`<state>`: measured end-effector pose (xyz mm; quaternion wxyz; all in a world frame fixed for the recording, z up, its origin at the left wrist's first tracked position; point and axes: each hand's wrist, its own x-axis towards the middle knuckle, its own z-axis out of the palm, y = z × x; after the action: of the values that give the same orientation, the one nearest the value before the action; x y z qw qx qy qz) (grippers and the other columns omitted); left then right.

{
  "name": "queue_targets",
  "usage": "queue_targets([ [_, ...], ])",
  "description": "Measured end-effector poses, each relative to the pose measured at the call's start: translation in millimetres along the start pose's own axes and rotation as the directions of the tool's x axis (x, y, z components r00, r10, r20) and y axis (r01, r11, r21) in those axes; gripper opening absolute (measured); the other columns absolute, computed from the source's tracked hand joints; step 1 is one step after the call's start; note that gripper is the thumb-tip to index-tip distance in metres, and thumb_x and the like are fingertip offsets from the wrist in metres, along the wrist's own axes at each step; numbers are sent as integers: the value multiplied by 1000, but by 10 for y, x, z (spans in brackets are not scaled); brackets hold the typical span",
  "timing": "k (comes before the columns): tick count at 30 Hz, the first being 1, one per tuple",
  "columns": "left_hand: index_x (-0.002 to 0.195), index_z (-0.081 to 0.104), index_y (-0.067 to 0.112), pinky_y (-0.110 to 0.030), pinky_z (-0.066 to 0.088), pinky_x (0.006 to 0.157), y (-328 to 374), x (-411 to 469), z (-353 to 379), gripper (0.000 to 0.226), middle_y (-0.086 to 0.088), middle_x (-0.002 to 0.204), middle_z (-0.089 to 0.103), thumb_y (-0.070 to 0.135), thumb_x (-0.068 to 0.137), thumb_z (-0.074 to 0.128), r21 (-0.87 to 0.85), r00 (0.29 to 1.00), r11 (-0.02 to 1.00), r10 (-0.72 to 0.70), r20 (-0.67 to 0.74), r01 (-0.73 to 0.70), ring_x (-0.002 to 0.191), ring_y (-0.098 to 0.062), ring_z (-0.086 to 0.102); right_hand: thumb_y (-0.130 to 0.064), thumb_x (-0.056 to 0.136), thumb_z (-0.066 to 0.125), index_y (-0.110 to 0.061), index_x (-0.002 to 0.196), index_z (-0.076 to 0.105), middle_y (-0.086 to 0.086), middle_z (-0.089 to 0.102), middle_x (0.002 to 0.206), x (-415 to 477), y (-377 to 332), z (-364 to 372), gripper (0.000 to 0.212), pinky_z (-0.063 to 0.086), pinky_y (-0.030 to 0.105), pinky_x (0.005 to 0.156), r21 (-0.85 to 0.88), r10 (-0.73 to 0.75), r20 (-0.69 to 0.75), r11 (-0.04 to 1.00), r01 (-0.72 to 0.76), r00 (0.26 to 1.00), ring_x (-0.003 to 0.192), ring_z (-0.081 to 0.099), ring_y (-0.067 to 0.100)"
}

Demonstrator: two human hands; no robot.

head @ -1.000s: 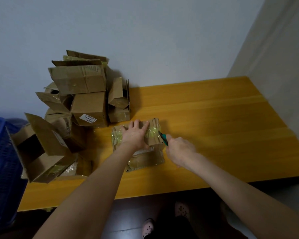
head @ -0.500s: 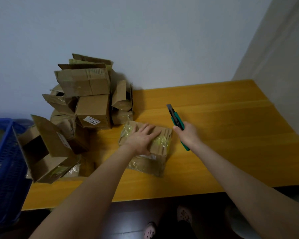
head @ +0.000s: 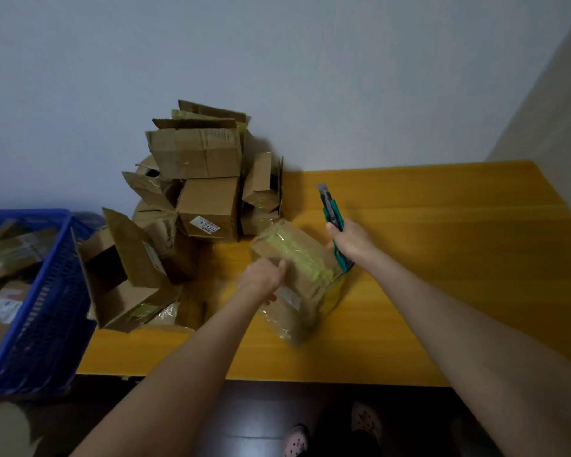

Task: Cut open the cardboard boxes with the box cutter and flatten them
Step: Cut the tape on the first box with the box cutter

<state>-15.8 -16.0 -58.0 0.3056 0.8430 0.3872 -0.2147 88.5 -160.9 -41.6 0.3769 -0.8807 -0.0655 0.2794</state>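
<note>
Table [head: 459,258]: cutter [head: 331,211] in right hand [head: 351,244]

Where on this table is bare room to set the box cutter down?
The table is bare from the right hand to the side wall, and along the near edge below the taped box. Crowded: the left end, with box stack and open box.

Head-worn view, down over table [head: 442,258]

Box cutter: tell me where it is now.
Head view, centre right: the box cutter is gripped in the right hand above the table, blade pointing at the wall, just right of the taped box.
</note>
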Motion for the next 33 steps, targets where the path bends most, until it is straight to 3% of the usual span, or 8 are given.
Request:
queue_targets([
  [3,118,52,4,-38,57,80,4,60,-34,65,-10,98,67,63,90,48,113,994,993,42,-104,-30,85,-25,68,-40,103,34,-8,137,37,10,72,99,-104,34,60,47,47,30,67,185,80,99,978,-98,992,84,63,19],
  [6,139,34,6,-39,52,88,14,99,-73,85,-11,127,50,61,81,63,133,992,987,104,-72,-94,110,-25,57,-41,102,35,-4,140,36,9,74,91,-224,148,175,53,51,33,73,452,145,209,863,-226,967,89,68,23],
  [9,150,13,10,-50,39,106,14,123,-75,115,-13,146,27,65,68,73,248,983,959,165,-82,-140,134,-32,34,-40,102,36,-4,129,42,16,71,106,-348,244,280,45,48,30,72,655,163,309,678,-334,937,107,63,30],
  [12,153,0,12,-56,29,110,94,110,-13,128,-14,151,20,74,64,69,433,972,892,202,-120,-132,140,-33,23,-38,102,39,-7,121,48,11,69,114,-413,276,364,37,43,34,86,701,150,339,618,-356,929,112,59,25],
  [15,153,-8,15,-59,22,113,215,116,129,131,-17,155,9,72,65,70,468,974,876,195,-120,-118,143,-35,15,-38,101,41,-8,125,48,5,66,117,-406,308,391,39,41,38,99,664,162,268,683,-304,950,112,56,22],
  [19,152,-14,23,-57,22,113,224,168,121,128,-19,154,7,58,68,76,519,963,832,264,-56,-198,142,-38,16,-30,102,41,-11,126,42,6,60,86,-390,367,291,30,50,29,70,637,170,71,750,-176,983,73,61,17],
  [25,151,-19,25,-60,9,117,-12,242,-154,132,-11,160,-1,66,66,73,727,835,507,525,165,-463,146,-33,6,-10,102,36,-5,131,40,5,49,81,-363,421,213,30,48,27,60,547,152,59,822,-159,987,64,50,16],
  [33,153,-7,15,-59,13,116,178,205,-4,126,-12,157,11,61,67,73,657,890,662,454,34,-362,145,-33,12,-16,99,47,-9,113,54,5,67,78,-438,481,211,17,54,37,70,371,118,-57,924,-89,991,69,64,19],
])
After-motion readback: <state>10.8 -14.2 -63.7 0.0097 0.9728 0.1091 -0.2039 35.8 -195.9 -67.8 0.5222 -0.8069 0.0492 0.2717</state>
